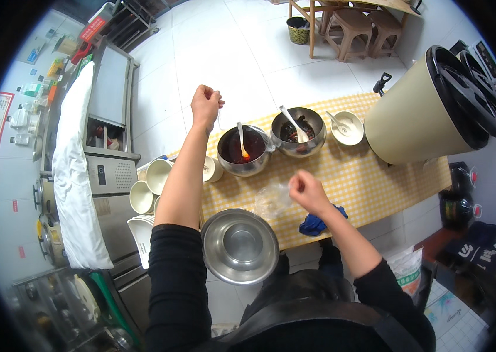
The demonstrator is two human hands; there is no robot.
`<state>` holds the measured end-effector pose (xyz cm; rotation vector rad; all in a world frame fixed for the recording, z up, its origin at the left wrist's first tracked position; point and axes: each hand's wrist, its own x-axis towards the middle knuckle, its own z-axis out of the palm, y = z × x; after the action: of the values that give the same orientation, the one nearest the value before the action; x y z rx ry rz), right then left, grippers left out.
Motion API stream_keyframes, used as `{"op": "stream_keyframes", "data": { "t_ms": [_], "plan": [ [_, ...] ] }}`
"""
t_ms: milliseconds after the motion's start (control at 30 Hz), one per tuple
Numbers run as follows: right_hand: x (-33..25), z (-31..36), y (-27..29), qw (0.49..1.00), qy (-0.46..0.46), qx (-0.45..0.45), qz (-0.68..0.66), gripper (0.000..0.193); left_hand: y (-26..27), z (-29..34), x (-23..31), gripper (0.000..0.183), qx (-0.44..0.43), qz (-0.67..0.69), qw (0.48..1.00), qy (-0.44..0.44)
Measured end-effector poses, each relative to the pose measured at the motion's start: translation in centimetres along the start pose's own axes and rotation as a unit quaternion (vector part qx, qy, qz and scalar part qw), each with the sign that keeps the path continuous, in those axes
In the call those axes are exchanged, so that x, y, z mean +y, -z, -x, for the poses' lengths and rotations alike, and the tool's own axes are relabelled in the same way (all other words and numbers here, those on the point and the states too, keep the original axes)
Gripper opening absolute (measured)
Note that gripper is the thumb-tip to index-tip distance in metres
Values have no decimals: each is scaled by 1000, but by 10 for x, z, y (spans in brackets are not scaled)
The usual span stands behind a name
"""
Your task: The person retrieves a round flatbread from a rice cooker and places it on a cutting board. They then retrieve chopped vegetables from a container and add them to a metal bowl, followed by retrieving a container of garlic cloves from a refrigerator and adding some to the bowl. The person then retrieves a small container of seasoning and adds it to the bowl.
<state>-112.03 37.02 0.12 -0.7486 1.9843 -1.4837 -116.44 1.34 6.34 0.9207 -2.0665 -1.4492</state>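
My left hand (206,107) is raised beyond the table's far left edge, its fingers pinched; what they hold, if anything, I cannot make out. Over the near part of the table, my right hand (309,192) is closed, with a crumpled clear plastic bag (272,202) at its fingertips. Ahead stands a steel bowl (230,165) of dark red liquid with a white spoon (241,141) in it. Beside that, a second steel bowl (312,146) contains dark pieces and another white spoon (295,124). A small cream bowl (349,139) with a spoon sits to their right.
A wide steel basin (211,252) is at the near left table corner. Cream bowls (142,198) are grouped left of my forearm. A blue cloth (314,225) lies at the near edge of the checked tablecloth (371,188). One large beige lidded bucket (403,117) occupies the right end.
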Motion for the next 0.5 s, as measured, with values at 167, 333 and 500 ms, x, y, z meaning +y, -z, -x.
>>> {"op": "stream_keyframes", "data": {
  "t_ms": [167,333,500],
  "plan": [
    [-6,-84,-32,985,56,79,139,13,-7,19,9,15,-44,-42,998,-35],
    [-20,-130,-38,943,7,23,333,17,4,15,9,19,-22,-74,996,-53],
    [-49,-176,-33,918,35,83,386,14,22,8,-7,30,-25,-155,986,-55]
  ]
}}
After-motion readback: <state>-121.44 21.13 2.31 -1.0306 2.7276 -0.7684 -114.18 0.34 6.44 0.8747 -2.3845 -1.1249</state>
